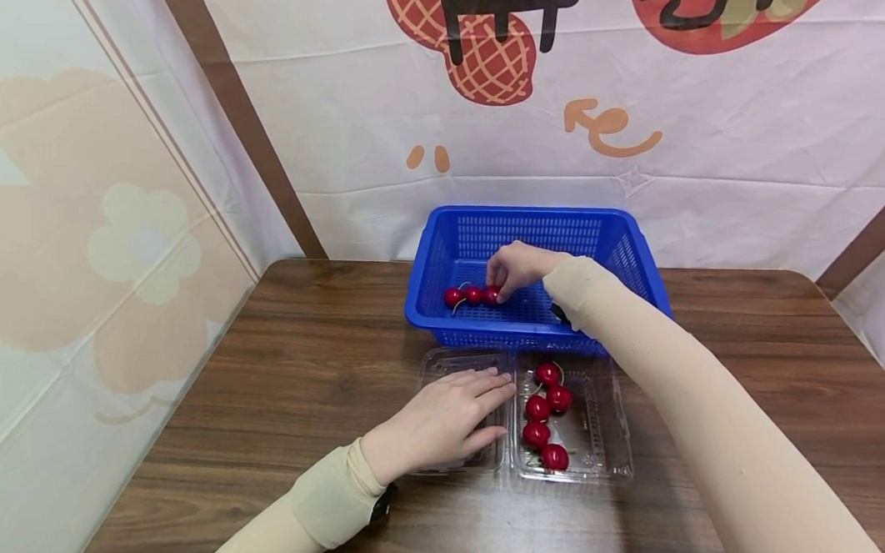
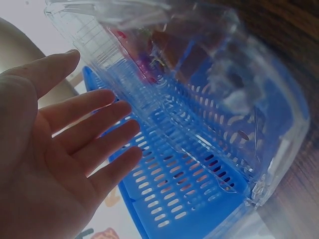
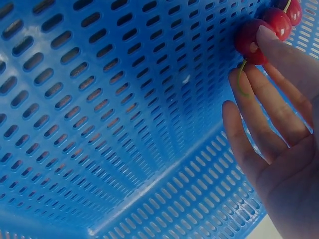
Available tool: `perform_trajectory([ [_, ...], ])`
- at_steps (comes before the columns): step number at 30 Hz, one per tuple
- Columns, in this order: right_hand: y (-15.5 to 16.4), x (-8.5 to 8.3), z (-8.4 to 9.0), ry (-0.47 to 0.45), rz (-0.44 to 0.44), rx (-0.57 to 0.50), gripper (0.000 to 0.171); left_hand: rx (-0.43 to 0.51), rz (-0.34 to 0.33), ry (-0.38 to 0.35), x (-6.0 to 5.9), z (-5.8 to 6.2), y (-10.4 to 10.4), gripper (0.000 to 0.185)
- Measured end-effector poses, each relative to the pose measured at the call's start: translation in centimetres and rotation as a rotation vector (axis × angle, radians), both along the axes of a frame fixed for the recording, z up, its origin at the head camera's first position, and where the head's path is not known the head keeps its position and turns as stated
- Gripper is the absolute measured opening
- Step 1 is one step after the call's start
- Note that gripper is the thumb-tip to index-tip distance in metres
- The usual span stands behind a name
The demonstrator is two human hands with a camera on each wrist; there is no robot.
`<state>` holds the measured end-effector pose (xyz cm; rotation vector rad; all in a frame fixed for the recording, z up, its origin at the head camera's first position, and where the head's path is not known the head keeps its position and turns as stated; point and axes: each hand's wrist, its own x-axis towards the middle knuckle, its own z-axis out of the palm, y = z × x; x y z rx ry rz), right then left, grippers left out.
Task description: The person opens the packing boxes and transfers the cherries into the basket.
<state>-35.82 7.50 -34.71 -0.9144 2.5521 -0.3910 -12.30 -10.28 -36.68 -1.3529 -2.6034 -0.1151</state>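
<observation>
My right hand (image 1: pixel 523 265) reaches into a blue plastic basket (image 1: pixel 422 286) and pinches a red cherry (image 3: pixel 247 42) between thumb and fingers. A thin green stem hangs from that cherry in the right wrist view. Two more cherries (image 1: pixel 454 297) lie in a row beside it on the basket floor. With fingers extended, my left hand (image 1: pixel 444 414) rests over the left half of an open clear plastic clamshell box (image 1: pixel 608 435). Several stemmed cherries (image 1: pixel 538 408) sit in the box's right half. In the left wrist view, the clear plastic rises beside the fingers (image 2: pixel 107 124).
Both containers stand on a brown wood-grain table (image 1: pixel 297 359), the basket just behind the clamshell. A white printed cloth (image 1: pixel 344 115) hangs behind the table, and another flowered sheet (image 1: pixel 95 244) hangs along the left side.
</observation>
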Motion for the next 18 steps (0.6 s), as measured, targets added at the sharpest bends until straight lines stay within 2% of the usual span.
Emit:
perform_trajectory([
  [7, 0.1, 0.2, 0.6, 0.027, 0.011, 0.008, 0.030, -0.003, 0.004, -0.011, 0.0, 0.0, 0.1, 0.050],
  [18, 0.6, 0.7, 2.8, 0.126, 0.054, 0.074, 0.026, 0.007, -0.003, -0.014, -0.1, 0.1, 0.1, 0.050],
])
